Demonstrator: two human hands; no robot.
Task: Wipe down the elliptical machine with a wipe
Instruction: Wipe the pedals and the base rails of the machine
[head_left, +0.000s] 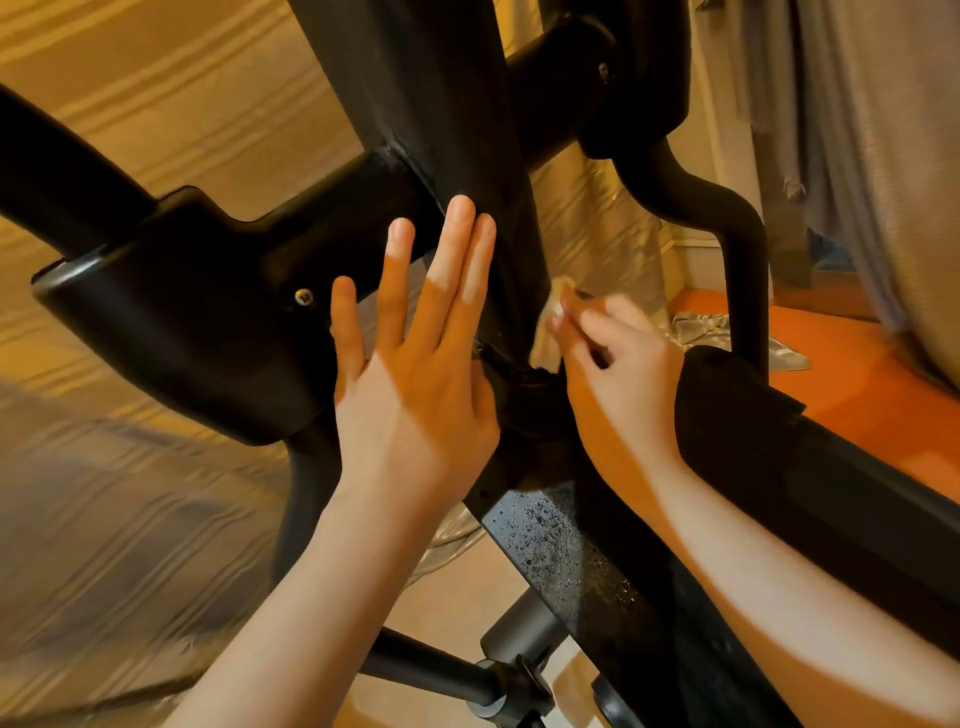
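Pale wipe (551, 332) pinched upright, right hand (618, 374)

Both forearms reach up and forward from the bottom of the view, bare to the wrists. The left hand (410, 384) is flat with its back to the camera — fingers straight, the middle and ring fingers together, the little finger and thumb spread apart. The right hand (618, 374) is blurred, its fingers (582, 325) curled and pinching a wipe (550, 338).
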